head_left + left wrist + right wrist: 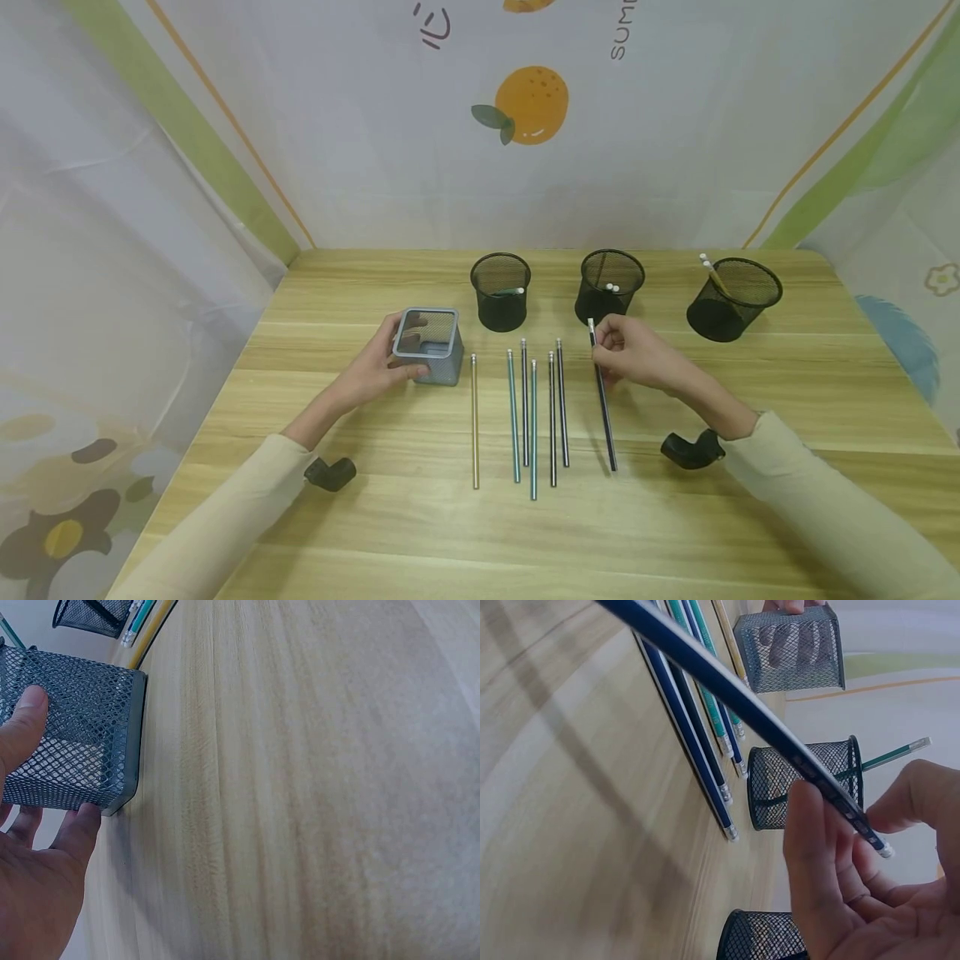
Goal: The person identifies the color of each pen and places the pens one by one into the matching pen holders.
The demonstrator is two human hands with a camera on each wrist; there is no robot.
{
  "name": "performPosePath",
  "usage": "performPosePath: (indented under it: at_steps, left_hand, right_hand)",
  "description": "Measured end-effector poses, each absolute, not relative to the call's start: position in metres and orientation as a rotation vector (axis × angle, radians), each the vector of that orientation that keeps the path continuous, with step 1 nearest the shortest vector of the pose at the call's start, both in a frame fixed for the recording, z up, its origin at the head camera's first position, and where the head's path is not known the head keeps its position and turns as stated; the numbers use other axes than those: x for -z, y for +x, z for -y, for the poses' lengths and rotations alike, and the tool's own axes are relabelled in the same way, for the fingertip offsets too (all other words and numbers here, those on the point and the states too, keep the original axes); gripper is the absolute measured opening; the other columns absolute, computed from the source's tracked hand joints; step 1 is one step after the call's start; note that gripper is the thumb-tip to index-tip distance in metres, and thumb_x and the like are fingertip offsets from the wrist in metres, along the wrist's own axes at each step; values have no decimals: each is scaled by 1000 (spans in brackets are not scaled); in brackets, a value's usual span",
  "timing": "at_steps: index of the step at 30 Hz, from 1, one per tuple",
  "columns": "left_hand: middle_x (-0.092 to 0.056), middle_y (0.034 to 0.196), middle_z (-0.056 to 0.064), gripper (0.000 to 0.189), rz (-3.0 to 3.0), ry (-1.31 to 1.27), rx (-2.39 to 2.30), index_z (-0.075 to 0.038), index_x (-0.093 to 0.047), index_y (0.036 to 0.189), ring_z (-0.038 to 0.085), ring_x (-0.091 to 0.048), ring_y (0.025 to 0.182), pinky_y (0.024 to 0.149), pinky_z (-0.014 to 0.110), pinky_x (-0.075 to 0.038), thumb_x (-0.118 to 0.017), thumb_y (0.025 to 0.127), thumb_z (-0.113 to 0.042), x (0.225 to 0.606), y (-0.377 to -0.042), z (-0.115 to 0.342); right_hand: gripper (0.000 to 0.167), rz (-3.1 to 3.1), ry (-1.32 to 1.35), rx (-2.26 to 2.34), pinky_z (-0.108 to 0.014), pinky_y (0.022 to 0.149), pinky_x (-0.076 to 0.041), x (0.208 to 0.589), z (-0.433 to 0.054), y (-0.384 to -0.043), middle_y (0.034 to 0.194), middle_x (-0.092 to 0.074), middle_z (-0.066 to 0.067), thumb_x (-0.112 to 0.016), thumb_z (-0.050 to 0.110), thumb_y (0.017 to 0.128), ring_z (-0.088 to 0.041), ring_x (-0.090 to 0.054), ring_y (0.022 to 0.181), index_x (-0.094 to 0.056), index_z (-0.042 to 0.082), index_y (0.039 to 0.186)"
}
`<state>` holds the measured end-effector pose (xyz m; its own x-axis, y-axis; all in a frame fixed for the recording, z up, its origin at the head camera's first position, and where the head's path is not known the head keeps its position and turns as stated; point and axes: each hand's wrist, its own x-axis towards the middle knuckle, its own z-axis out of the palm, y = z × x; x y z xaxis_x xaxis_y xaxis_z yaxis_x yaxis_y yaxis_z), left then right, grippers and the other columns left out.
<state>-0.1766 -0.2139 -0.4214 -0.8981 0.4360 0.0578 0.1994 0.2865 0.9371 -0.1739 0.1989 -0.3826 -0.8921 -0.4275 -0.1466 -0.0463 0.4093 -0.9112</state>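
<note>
My left hand [365,377] grips a grey square mesh pen holder [444,368] from its left side, fingers behind and thumb in front. In the left wrist view the holder [82,735] stands on the table. Between thumb and fingers, my right hand [641,352] pinches a dark blue pencil [606,425] near its white eraser end. In the right wrist view this pencil [727,697] slants above the tabletop. Between the hands lie a yellow pencil [475,425], two teal pencils [514,425] and several dark pencils [552,425], erasers pointing away from me.
Three round black mesh cups stand along the back: a left cup [502,315] with a teal pencil, a middle cup [589,302] with white-tipped pencils, and a right cup [716,323] with white-tipped pencils leaning left. A patterned curtain [375,167] hangs behind the wooden table [420,533].
</note>
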Motion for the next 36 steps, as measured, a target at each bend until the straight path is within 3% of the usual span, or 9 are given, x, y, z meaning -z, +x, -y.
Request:
performPosePath:
  at_steps: [12,18,29,36]
  left_hand:
    - [-32,154,23,81,-2341,593,-1671,-4,-25,152,44,-30,144,112,61,-37,-74,89,7,423,-177,214]
    - [-32,154,23,81,-2338,592,-1673,-4,-25,152,44,-30,144,112,61,-37,-74,89,7,422,-177,214]
    - [-32,153,22,81,-2338,584,-1675,-4,-25,152,43,-30,144,111,60,-38,-74,89,7,422,-177,213]
    - [-31,154,23,81,-2336,583,-1677,-4,-25,152,44,-31,143,110,60,-39,-74,89,8,421,-176,213]
  right_hand:
    - [10,-2261,-488,1615,-52,72,-63,381,-196,-175,87,-59,-19,-52,-4,97,-35,-66,74,-48,-8,105]
    - [10,-2230,-555,1709,-55,73,-62,378,-192,-174,86,-56,-21,-50,-5,101,-28,-65,72,-46,-11,107]
    - [8,-2273,-710,1958,-37,73,-64,366,-184,-168,95,-53,-24,-48,-8,103,-23,-68,79,-41,-12,107]
    - [10,-2231,-844,2239,-40,75,-64,367,-171,-168,98,-53,-26,-49,-11,101,-24,-66,83,-42,-11,108]
